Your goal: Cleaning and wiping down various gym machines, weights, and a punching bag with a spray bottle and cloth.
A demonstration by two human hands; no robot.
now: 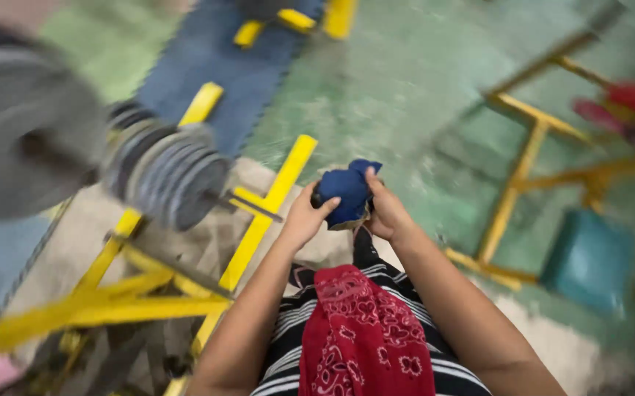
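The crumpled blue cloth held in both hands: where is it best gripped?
Probably at the bunched middle of the crumpled blue cloth, pinched from both sides, as the left hand and right hand do now. It is soft and wadded, with no firm edge.

Ahead of you and to your right, the worn green concrete floor [405, 95] lies open. To your left, the stack of grey round metal discs [167, 172] and the yellow painted steel frame [258, 220] crowd close; farther right stands a yellow tubular stand [512, 191].
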